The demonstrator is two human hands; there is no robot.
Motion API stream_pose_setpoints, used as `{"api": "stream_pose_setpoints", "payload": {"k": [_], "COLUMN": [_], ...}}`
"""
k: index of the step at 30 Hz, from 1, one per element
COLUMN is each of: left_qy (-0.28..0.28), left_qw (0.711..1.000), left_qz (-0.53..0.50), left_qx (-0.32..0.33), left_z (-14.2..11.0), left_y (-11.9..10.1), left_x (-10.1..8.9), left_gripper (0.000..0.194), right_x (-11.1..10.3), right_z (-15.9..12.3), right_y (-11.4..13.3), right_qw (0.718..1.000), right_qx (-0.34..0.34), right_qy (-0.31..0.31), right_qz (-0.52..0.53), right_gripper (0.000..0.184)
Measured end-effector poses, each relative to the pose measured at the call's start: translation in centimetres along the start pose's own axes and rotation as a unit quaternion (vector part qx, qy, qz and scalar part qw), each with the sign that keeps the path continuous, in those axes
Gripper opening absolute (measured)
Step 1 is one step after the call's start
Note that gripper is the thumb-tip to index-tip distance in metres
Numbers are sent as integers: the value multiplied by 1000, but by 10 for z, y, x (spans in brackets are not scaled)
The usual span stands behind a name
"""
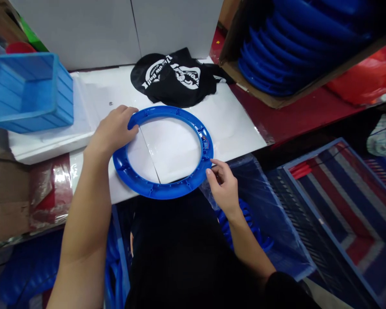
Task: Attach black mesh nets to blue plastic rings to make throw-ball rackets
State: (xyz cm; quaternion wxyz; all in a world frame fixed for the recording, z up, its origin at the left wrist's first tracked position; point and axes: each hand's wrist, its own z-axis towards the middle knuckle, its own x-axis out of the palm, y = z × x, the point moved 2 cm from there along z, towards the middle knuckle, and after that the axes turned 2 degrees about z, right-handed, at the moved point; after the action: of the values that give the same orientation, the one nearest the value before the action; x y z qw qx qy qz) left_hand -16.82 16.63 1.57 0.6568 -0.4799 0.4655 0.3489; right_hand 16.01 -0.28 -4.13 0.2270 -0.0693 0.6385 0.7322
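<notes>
A blue plastic ring (170, 191) with ribs and small posts inside its channel lies at the front of the white work surface, its near edge reaching past the table edge. My left hand (116, 128) grips the ring's upper left rim, thumb on the inner side and fingers over the outer side. At the lower right rim, my right hand (223, 182) has its thumb and forefinger close to the ring's edge, fingers curled; whether they pinch it is hard to make out. A small part with reddish wires (205, 142) sits in the channel on the right side.
Black printed fabric pieces (183, 77) lie behind the ring. A light blue bin (22, 113) stands at left. At the upper right, a cardboard box (270, 101) holds several blue rings (270, 60). Below right are a plastic-lined crate (276, 223) and a striped sheet (350, 206).
</notes>
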Motion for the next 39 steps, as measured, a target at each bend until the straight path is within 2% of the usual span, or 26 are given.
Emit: {"api": "stream_pose_setpoints", "payload": {"k": [4, 8, 12, 18, 21, 23, 27, 30, 32, 34, 37, 39], "left_qy": [8, 23, 32, 22, 19, 8, -21, -21, -7, 7, 22, 32], "left_qw": [1000, 1000, 999, 1000, 1000, 999, 996, 992, 990, 990, 996, 999], "left_qz": [6, 2, 2, 4, 0, -9, -47, -83, -99, -99, -52, -15], "left_qx": [11, 17, 14, 8, 14, 34, 74, 92, 98, 100, 67, 20], "left_z": [0, -1, -1, -2, -3, -3, 0, 3, 4, 2, -2, -5], "left_y": [-1, -3, -5, -4, -3, -2, 2, 3, 2, -1, -3, 0], "left_x": [2, 0, -2, 0, -1, -2, -1, 4, 7, 7, 2, -3], "left_gripper": [44, 47, 51, 52, 55, 56, 59, 60, 61, 64, 65, 66], "right_x": [2, 9, 15, 13, 2, -8, -35, -47, -46, -37, -6, 20], "right_z": [-16, -27, -31, -27, -16, -4, 29, 64, 96, 135, 203, 251], "right_y": [11, 21, 22, 17, 13, 10, 8, 11, 14, 18, 24, 29], "right_qw": [998, 991, 985, 988, 992, 994, 978, 944, 921, 899, 868, 896], "right_qx": [-59, -122, -157, -136, -98, -62, -38, -58, -81, -121, -193, -210], "right_qy": [-10, 17, 34, 22, 23, 49, 162, 263, 309, 346, 398, 330], "right_qz": [-35, -53, -59, -64, -71, -79, -127, -188, -223, -238, -225, -211], "right_gripper": [21, 19, 21, 22, 23, 25, 37, 42, 44, 46, 41, 39]}}
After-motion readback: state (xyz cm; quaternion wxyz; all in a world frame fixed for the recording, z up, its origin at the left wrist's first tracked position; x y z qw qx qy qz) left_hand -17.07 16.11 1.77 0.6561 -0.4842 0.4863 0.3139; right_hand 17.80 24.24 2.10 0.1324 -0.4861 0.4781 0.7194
